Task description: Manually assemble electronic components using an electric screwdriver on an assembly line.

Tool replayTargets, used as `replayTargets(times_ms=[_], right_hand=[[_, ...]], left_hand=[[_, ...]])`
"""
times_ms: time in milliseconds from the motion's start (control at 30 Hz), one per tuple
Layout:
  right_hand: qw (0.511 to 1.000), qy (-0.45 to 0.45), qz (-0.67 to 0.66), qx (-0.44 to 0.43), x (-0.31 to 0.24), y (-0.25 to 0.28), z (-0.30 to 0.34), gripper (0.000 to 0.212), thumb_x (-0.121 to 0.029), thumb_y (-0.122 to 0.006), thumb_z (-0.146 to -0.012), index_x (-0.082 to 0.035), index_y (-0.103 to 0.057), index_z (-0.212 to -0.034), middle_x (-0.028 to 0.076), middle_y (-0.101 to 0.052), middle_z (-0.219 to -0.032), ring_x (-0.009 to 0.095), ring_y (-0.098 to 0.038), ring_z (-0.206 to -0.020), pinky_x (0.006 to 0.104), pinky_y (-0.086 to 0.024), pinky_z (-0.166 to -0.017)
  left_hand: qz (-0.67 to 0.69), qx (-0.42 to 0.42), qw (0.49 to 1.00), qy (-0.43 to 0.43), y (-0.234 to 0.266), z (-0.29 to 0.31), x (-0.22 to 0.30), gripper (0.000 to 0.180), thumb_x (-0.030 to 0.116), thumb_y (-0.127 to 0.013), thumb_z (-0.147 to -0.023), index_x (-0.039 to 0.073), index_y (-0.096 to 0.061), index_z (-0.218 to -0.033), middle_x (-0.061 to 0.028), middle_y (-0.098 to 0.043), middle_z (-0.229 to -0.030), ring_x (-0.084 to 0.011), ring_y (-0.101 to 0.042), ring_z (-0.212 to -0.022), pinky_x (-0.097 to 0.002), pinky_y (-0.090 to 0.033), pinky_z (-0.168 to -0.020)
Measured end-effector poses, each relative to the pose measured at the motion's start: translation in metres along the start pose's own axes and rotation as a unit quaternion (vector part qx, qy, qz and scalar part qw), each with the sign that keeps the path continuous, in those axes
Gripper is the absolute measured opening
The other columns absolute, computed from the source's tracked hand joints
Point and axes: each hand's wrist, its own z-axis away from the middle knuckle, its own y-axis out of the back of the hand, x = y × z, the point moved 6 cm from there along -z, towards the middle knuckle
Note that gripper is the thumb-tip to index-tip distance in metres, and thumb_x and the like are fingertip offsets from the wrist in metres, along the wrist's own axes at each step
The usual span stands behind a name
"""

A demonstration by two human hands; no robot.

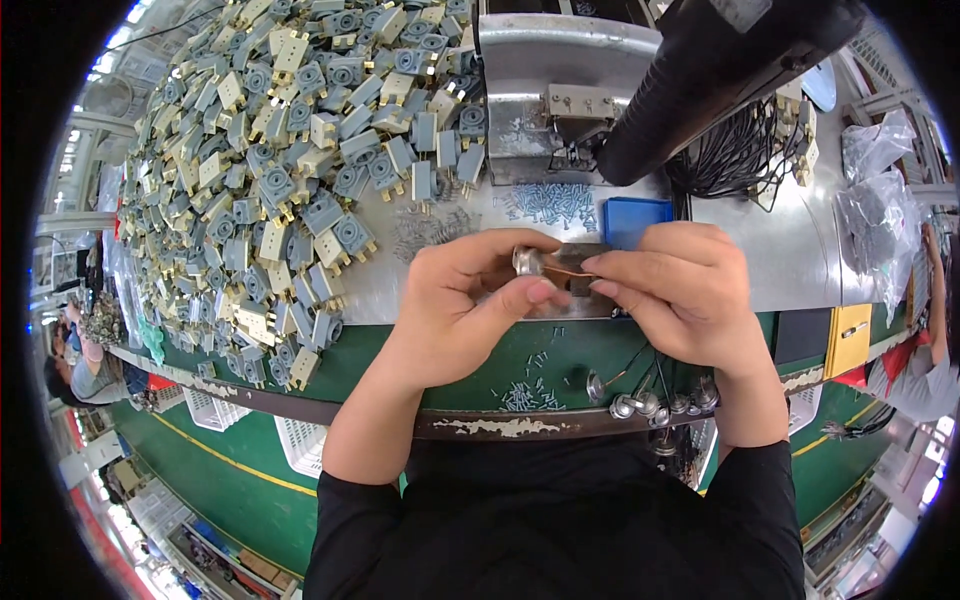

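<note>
Your left hand (pixel 455 305) grips a metal cap (pixel 527 261) and your right hand (pixel 690 290) pinches a copper wire (pixel 568 271) beside it, above the tabletop (pixel 465 385), beyond the screws (pixel 530 397) near its front edge.

Out of short black sleeves (pixel 355 515), both bare forearms (pixel 372 425) slanted forward and inward toward the blue tray (pixel 636 215). The left hand (pixel 452 318) hung to the near left of the tray, fingers curled and thumb opposed in a grip. The right hand (pixel 700 295) was at the tray's near right corner, thumb and index finger drawn into a pinch, pointing toward the left hand.
</note>
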Motion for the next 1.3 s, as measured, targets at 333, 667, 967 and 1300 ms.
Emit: replayTargets(times_ms=[333,667,967,1300], right_hand=[[0.983,-0.059,-0.175,-0.016,0.009,0.009,-0.001,0.007,-0.004,-0.079,-0.083,-0.003,-0.078,-0.09,0.008,-0.067,-0.069,0.021,-0.061,-0.059,0.0313,-0.044,-0.053],[0.989,-0.073,-0.126,-0.027,-0.004,0.001,0.001,0.013,-0.006,-0.087,-0.071,-0.004,-0.077,-0.079,0.003,-0.066,-0.064,0.013,-0.054,-0.048,0.0283,-0.035,-0.047],[0.998,-0.013,-0.062,0.001,-0.01,-0.006,0.001,0.012,-0.004,-0.088,-0.073,-0.005,-0.078,-0.08,0.007,-0.07,-0.066,0.02,-0.062,-0.053,0.0316,-0.043,-0.05],[0.996,-0.013,0.014,0.089,-0.014,-0.001,0.003,0.011,-0.002,-0.084,-0.079,-0.005,-0.079,-0.088,0.006,-0.074,-0.074,0.017,-0.062,-0.054,0.0289,-0.045,-0.049]], left_hand=[[0.229,-0.195,0.95,0.079,-0.03,0.002,-0.012,0.042,0.019,-0.059,-0.11,-0.01,-0.055,-0.14,-0.0245,-0.072,-0.121,-0.0366,-0.076,-0.109,-0.0419,-0.064,-0.087],[0.138,-0.135,0.98,0.044,-0.017,0.001,-0.009,0.041,0.009,-0.087,-0.086,-0.009,-0.063,-0.114,-0.0201,-0.076,-0.1,-0.0283,-0.079,-0.089,-0.0375,-0.065,-0.075],[-0.124,-0.03,0.982,-0.137,-0.01,-0.001,0.003,0.043,0.006,-0.102,-0.064,0.002,-0.065,-0.086,-0.0085,-0.074,-0.083,-0.0133,-0.072,-0.074,-0.0261,-0.055,-0.066],[-0.206,0.065,0.941,-0.26,-0.01,0.004,0.021,0.023,0.0,-0.089,-0.079,0.002,-0.076,-0.097,-0.0082,-0.077,-0.084,-0.0161,-0.076,-0.082,-0.0293,-0.059,-0.072]])
